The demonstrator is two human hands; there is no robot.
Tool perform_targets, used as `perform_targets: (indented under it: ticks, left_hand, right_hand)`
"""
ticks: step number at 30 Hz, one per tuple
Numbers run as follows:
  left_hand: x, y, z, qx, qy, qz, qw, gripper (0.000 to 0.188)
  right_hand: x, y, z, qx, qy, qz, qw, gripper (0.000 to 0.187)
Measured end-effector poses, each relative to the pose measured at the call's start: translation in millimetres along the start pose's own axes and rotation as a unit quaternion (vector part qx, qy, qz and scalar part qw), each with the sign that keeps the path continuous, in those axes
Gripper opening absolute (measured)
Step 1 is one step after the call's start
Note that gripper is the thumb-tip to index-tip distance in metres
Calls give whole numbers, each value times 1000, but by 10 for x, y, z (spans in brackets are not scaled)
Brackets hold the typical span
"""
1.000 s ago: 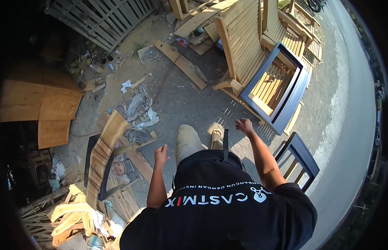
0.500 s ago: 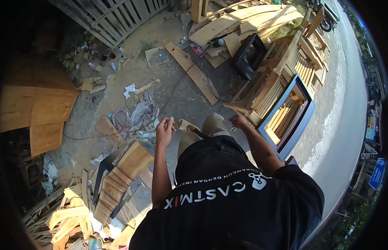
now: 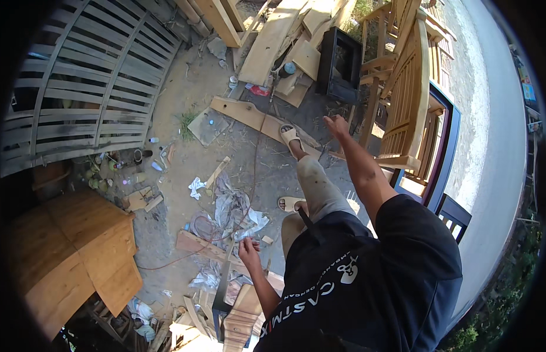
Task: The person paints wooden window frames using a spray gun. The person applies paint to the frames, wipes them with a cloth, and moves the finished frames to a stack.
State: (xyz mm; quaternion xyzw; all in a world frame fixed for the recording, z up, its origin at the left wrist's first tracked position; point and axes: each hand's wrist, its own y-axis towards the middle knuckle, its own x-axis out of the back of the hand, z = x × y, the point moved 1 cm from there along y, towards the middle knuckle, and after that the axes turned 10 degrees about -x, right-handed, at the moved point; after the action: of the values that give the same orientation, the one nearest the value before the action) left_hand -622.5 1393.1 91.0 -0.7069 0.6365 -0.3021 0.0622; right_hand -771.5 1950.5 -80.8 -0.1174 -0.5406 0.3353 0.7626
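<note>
Dusty ground [image 3: 167, 105] outside is being walked over, with planks and scraps lying all about. Beyond the sandal [image 3: 289, 136] of the forward foot, on the side away from the body, a slatted wooden chair frame [image 3: 409, 100] is standing upright, and the right hand [image 3: 337, 125] is being stretched out toward it. Its fingers are spread apart and nothing is being held; a leg of the frame is near the fingertips, but it cannot be told if it is being touched. On the other side of the sandal, close to the body, the left hand [image 3: 248, 250] is being held low over crumpled paper [image 3: 232, 208] and a flat board [image 3: 205, 246]. Its fingers are loosely curled, and whether anything is pinched in them cannot be told. The chair frame looks stiff, hard and fairly heavy, so it is probably best gripped by a thick leg or rail, not by a thin slat.
</note>
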Motion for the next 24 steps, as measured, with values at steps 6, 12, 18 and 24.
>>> perform_targets:
  ticks: [6,12,18,24]
  left_hand:
    - [-466,414,173,152,78,91,981,27]
    - [-878,1076,122,273,138,160,939,25]
    - [-1001,1474,-20,345,148,160,913,29]
    - [-1070,1998,-238,323,167,182,914,28]
  right_hand:
    - [-393,1749,950,-103,24,-50,993,89]
    - [-711,3689,1028,-141,7,-163,976,94]
    - [-975,4403,975,-178,-37,-110,977,68]
    - [-815,4458,869,-100,-53,-204,972,57]
